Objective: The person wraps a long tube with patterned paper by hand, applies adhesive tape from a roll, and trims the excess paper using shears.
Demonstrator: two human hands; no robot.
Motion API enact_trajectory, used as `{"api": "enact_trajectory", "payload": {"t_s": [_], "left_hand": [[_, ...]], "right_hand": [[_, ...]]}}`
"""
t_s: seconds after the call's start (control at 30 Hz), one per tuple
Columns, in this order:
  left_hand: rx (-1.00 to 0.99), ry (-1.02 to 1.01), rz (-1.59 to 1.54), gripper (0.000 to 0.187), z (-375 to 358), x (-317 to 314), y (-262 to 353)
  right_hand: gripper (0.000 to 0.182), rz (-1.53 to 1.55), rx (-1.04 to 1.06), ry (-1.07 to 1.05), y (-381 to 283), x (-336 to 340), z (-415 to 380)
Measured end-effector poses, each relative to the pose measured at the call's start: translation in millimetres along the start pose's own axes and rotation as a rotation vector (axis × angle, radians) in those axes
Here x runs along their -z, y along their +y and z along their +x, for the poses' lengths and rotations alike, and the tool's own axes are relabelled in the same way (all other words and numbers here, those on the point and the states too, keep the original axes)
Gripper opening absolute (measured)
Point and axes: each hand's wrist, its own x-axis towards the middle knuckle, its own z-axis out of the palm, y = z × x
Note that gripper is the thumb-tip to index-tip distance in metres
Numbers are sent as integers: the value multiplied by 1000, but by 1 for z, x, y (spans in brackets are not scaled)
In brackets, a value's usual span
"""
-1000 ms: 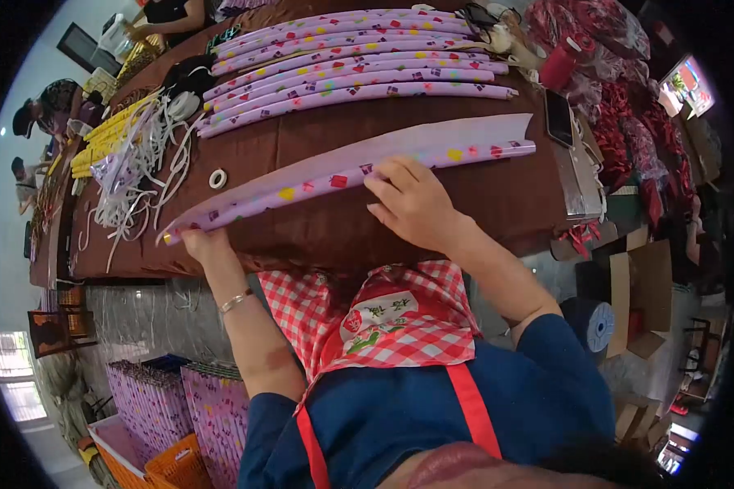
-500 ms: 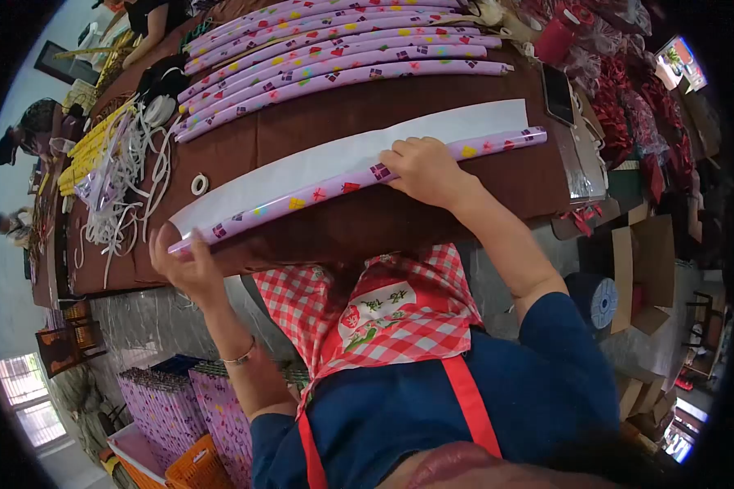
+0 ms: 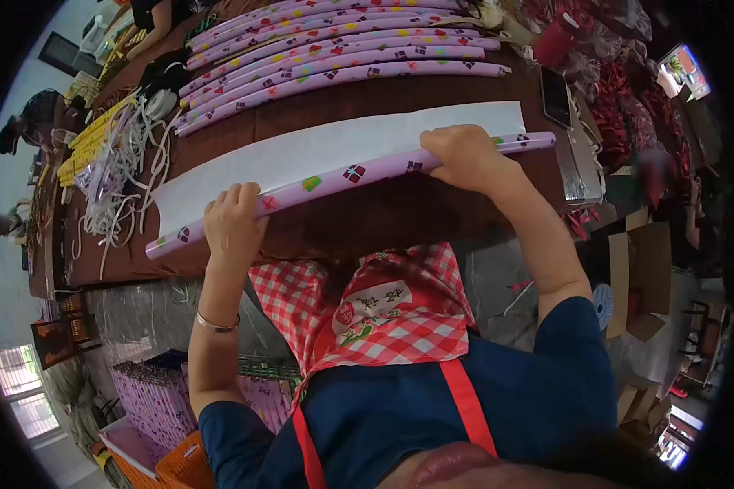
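A roll of purple wrapping paper (image 3: 310, 187) with printed gift boxes lies slantwise along the front of the brown-covered table (image 3: 367, 213). Its loose sheet (image 3: 326, 145) spreads out flat behind the roll, white side up. My left hand (image 3: 235, 222) is closed over the roll left of its middle, fingers curled on the far side. Toward the right end, my right hand (image 3: 470, 156) grips the same roll from above. Both thumbs are on the near side.
Several finished purple rolls (image 3: 334, 77) lie side by side at the back. Tangled white ribbon (image 3: 122, 208) and yellow sticks (image 3: 90, 151) are at the left. A phone (image 3: 555, 96) lies at the right, near red packaging (image 3: 620, 106). Below stand upright purple rolls (image 3: 151, 399) and a cardboard box (image 3: 648, 277).
My left hand has moved right from the roll's left end and now grips it. My right hand has slid right along the roll. The white ring is no longer in view.
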Motion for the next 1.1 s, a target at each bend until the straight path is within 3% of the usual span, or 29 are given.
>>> {"api": "enact_trajectory", "payload": {"t_s": [0.1,0.17,0.2,0.3,0.4,0.6,0.67,0.77,0.87,0.97,1.0,1.1], "left_hand": [[4,-28,44,29,-4,-9,-3],[39,-242,-69,27,-4,-6,-4],[44,-243,-67,27,-3,-8,-4],[7,86,84,29,0,-12,-5],[9,147,143,30,1,-19,-9],[2,35,2,33,11,-52,-17],[24,-23,15,39,13,-56,-16],[121,-120,-172,48,16,-51,-10],[18,-105,-152,59,10,-59,-5],[-20,-85,-166,61,-3,-58,3],[34,-239,-226,61,-3,-55,6],[41,-291,-291,63,-1,-54,12]], "right_hand": [[25,-143,-22,117,3,-8,4],[23,-138,-13,151,2,-14,3],[21,-137,-2,184,2,-16,2],[20,-40,-20,80,-2,-13,2],[23,-43,-70,22,-9,-11,3],[32,-58,-23,167,1,-28,1],[39,-30,37,125,7,-32,-3],[47,38,-44,11,2,-27,-9],[46,-28,52,73,2,-27,-16],[44,47,15,55,-6,-34,-31],[44,59,-21,67,-7,-35,-32],[42,70,-25,35,-21,-45,-26]]}}
